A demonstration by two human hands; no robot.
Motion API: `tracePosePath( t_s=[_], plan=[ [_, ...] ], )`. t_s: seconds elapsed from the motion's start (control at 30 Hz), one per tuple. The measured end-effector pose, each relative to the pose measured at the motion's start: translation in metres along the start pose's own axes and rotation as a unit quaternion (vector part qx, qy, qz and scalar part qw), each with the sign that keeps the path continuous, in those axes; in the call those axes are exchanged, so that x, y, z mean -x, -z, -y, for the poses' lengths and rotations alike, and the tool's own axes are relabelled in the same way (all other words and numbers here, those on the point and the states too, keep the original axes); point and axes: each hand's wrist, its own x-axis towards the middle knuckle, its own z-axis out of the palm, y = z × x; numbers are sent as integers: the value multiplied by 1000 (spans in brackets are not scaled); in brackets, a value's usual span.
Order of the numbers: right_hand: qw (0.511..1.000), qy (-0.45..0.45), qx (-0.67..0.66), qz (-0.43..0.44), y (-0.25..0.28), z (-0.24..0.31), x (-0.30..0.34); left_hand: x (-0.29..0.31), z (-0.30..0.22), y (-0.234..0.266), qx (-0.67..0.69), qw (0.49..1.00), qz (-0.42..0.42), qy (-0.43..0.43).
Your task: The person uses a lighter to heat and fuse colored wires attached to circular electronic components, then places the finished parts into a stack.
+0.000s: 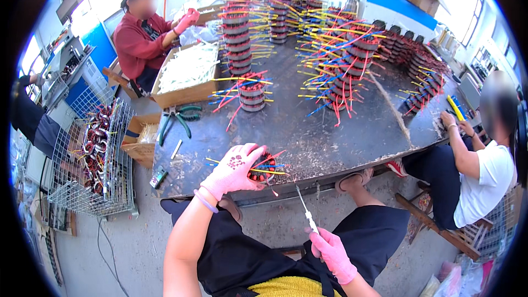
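Observation:
At the table's near edge lies a small motor stator (pixel 264 176) with a dark ring and red, yellow and blue wire leads. My left hand (pixel 235 169), in a pink glove, is closed around its left side, the fingers over its far rim and the thumb at the near side. Above my lap my right hand (pixel 333 253), also gloved in pink, is closed on a slim tool (pixel 309 217) with a white handle and a long thin metal shaft. The tip points up toward the table edge, just right of the stator and apart from it.
Stacked stators (pixel 252 99) with wires sticking out stand across the dark table (pixel 286 132). Left are green-handled pliers (pixel 179 120), a box of white strips (pixel 187 71) and a wire basket (pixel 93 165). Co-workers sit far left (pixel 140 38) and right (pixel 484 170).

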Motion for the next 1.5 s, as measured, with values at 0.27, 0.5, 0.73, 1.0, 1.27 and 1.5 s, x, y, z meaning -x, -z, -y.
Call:
tracePosePath(
  t_s=[0.27,0.5,0.73,1.0,1.27,1.5],
  plan=[
    [999,-31,31,15,11,3,-9,-6,-5,6,14,1000,11,-6],
    [999,-42,15,31,13,4,-13,-9,-6,3,-2,1000,14,1],
    [997,-48,-34,41,9,1,-14,-11,-7,4,8,1000,19,-3],
    [997,-64,-29,42,5,13,-10,-11,-5,5,10,1000,20,-10],
    [996,-58,-44,50,5,9,-11,-10,-6,5,12,1000,17,-11],
    [997,-60,-36,40,2,10,-10,-8,-3,3,31,1000,6,2]
  ],
)
